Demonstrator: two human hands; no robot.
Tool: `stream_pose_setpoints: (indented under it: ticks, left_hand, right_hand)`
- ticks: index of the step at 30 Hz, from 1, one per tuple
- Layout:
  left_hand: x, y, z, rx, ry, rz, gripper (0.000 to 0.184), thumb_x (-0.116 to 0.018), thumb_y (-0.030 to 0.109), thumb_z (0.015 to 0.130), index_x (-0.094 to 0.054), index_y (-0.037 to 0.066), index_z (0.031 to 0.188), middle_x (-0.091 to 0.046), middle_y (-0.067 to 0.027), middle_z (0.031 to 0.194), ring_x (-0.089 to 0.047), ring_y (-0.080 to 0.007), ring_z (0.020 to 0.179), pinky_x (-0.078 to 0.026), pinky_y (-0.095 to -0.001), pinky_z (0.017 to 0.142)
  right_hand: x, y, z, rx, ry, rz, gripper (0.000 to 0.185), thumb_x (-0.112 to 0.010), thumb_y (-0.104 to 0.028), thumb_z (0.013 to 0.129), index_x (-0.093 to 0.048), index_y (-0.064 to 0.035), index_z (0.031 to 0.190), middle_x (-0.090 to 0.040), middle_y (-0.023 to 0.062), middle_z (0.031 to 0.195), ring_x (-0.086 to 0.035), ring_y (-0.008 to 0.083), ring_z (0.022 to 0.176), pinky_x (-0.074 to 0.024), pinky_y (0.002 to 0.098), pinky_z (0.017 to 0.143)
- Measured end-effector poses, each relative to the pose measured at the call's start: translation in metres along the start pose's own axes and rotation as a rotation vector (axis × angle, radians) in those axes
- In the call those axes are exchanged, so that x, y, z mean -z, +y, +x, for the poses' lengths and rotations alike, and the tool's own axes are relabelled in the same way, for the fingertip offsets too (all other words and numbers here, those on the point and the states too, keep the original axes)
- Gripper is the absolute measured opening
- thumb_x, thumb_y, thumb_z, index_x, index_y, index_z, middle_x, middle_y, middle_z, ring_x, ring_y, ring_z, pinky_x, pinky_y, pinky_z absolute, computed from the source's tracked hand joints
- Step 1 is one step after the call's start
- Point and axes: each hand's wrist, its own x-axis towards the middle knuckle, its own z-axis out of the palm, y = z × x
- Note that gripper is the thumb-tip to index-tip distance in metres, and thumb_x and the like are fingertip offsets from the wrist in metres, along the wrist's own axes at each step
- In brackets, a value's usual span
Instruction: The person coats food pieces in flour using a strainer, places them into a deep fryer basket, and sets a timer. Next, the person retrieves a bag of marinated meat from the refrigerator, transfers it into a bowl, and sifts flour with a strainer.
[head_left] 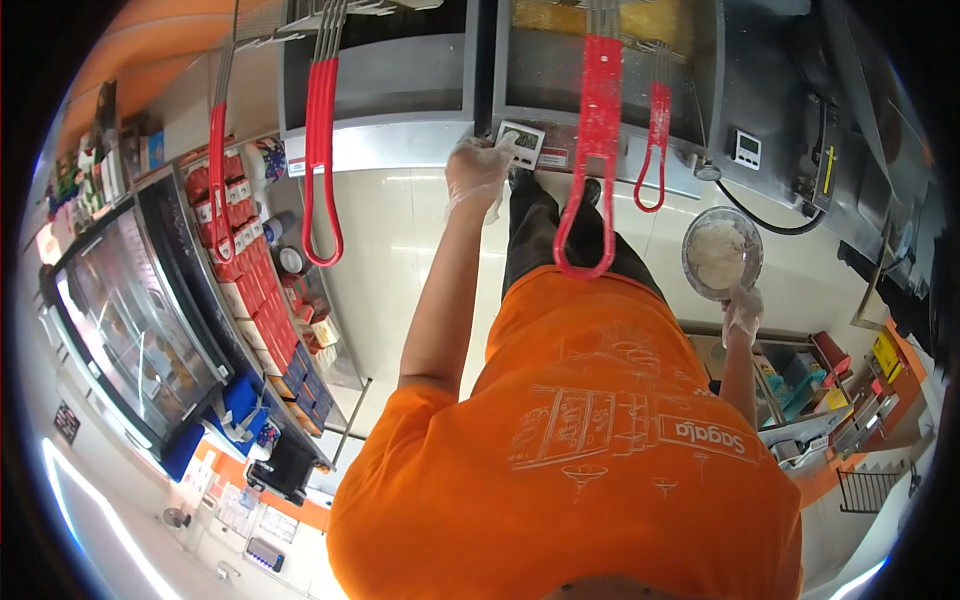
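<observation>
My left hand (478, 172), in a clear plastic glove, is at the front edge of the metal fryer counter. Its fingers are curled, and one fingertip touches a white digital timer (523, 146). On the right, my right hand (743, 312), also gloved, grips the near rim of a round metal bowl (708, 284). Pale, flour-like powder (718, 252) lies in the bowl, which is held over the floor. Between my hands, a wide red basket handle (600, 100) hangs down from the fryer.
More red handles (320, 150) stick out over the counter edge (385, 147). A second timer (746, 149) and a black hose (770, 226) are at right. Shelves with red boxes (262, 310) and a glass display case (140, 330) stand left. Trays and containers (800, 385) are at lower right.
</observation>
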Motion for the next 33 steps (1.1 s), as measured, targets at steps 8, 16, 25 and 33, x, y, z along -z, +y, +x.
stream_pose_setpoints:
  ticks: [8, 16, 25, 33]
  left_hand:
    - [0.003, 0.006, 0.006, -0.059, 0.024, 0.13, 0.046, -0.078, 0.045, 0.083, -0.072, 0.0, 0.089, -0.072, -0.0102, 0.072, -0.071, -0.0188, 0.067, -0.054, -0.0326, 0.067]
    - [-0.001, 0.001, 0.017, -0.004, -0.05, 0.085, 0.05, -0.08, 0.046, 0.082, -0.071, -0.002, 0.097, -0.074, -0.0126, 0.079, -0.072, -0.0235, 0.075, -0.054, -0.0332, 0.072]
    - [0.013, 0.023, 0.007, 0.067, -0.123, 0.165, 0.051, -0.079, 0.045, 0.081, -0.073, -0.003, 0.097, -0.075, -0.0192, 0.088, -0.073, -0.0332, 0.091, -0.055, -0.0398, 0.084]
    - [0.009, 0.02, 0.02, 0.095, -0.168, 0.185, 0.053, -0.078, 0.047, 0.081, -0.075, -0.004, 0.098, -0.074, -0.0223, 0.098, -0.072, -0.0339, 0.097, -0.055, -0.0405, 0.086]
  right_hand:
    - [-0.019, -0.006, -0.035, 0.094, -0.02, -0.013, 0.025, -0.065, -0.026, 0.093, -0.059, -0.0032, 0.083, -0.054, 0.0024, 0.069, -0.05, 0.0125, 0.06, -0.0394, 0.0299, 0.056]
    - [-0.033, -0.008, -0.038, 0.089, -0.037, 0.208, 0.032, -0.065, -0.033, 0.093, -0.061, -0.0017, 0.09, -0.056, 0.0028, 0.07, -0.05, 0.0138, 0.06, -0.0419, 0.0309, 0.057]
    - [-0.041, -0.034, -0.059, -0.013, -0.031, 0.145, 0.028, -0.067, -0.029, 0.092, -0.058, -0.003, 0.096, -0.055, 0.0033, 0.077, -0.048, 0.0118, 0.062, -0.0397, 0.0288, 0.056]
    - [-0.031, -0.013, -0.046, 0.159, -0.043, -0.07, 0.027, -0.063, -0.027, 0.097, -0.06, -0.0004, 0.093, -0.059, 0.0043, 0.074, -0.053, 0.0131, 0.059, -0.0429, 0.0291, 0.055]
